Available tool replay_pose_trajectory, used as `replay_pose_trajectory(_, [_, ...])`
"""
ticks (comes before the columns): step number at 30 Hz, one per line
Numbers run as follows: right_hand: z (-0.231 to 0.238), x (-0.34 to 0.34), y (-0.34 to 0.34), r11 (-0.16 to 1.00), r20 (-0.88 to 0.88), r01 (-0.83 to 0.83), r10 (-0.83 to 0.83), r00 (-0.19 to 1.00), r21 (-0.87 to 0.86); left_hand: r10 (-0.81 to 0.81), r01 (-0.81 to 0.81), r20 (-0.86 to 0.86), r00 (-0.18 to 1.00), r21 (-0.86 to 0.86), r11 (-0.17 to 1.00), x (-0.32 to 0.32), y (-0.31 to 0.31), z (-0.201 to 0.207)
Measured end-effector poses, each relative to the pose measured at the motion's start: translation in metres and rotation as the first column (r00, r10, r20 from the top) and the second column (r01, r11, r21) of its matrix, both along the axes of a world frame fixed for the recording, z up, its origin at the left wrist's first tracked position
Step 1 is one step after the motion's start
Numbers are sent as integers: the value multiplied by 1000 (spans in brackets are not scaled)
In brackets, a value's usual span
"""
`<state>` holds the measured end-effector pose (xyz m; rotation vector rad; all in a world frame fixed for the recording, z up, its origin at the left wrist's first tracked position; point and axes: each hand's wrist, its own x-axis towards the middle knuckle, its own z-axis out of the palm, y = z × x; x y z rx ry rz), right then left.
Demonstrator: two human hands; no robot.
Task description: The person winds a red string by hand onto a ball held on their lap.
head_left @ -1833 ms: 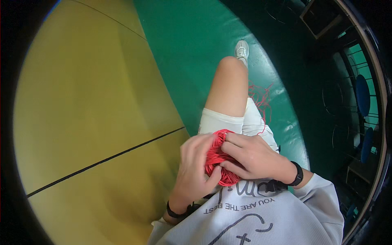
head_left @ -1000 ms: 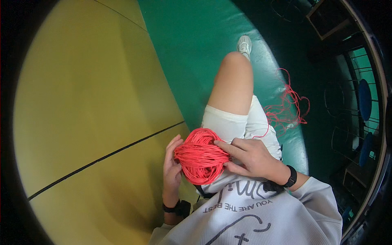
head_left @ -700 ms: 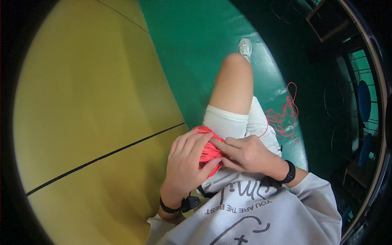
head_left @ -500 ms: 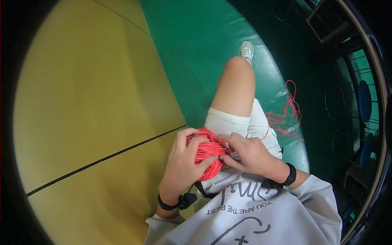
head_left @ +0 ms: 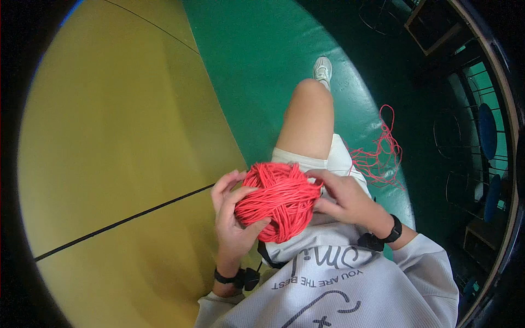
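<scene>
A thick ball of red cord (head_left: 281,202) sits in front of my shirt, wound in crossing bands. Curled around its left side, my left hand (head_left: 232,218) grips it with the thumb across the lower front. At the ball's right edge, my right hand (head_left: 347,198) is closed, thumb and fingers on the cord there; its fingertips are partly hidden. A loose tangle of the same red cord (head_left: 385,150) lies on the green floor to the right, and a strand runs from it toward my right hand.
A yellow surface with dark seams (head_left: 126,131) spans the left. Beside it is green floor (head_left: 257,60), where my white shoe (head_left: 322,69) rests. Blue round-seated stools (head_left: 486,131) and wire frames stand at the dark right edge.
The ball has turned and tilted, so more of its wound face shows. My left hand has shifted left with it, and my right hand has moved to its right edge.
</scene>
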<state>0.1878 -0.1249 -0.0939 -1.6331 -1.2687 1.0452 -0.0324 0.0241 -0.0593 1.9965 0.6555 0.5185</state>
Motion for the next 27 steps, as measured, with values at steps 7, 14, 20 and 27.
replay_pose_trajectory(7, [-16, 10, -12, 999, 7, 49, -49, 999, -10, 24, 16, 100, 995, -387, 922, -7, -12, -55])
replay_pose_trajectory(14, [-6, -5, 12, 942, 246, -42, -43, 968, 333, -161, 165, -101, 982, 30, 986, 28, 3, 25])
replay_pose_trajectory(20, [-5, -14, 18, 971, 214, 27, -79, 974, 236, -242, 365, -378, 894, 298, 882, 47, 6, 20])
replay_pose_trajectory(27, [-3, -31, 12, 982, 105, 145, -158, 982, 123, -200, 265, -250, 947, 258, 929, 40, 13, 7])
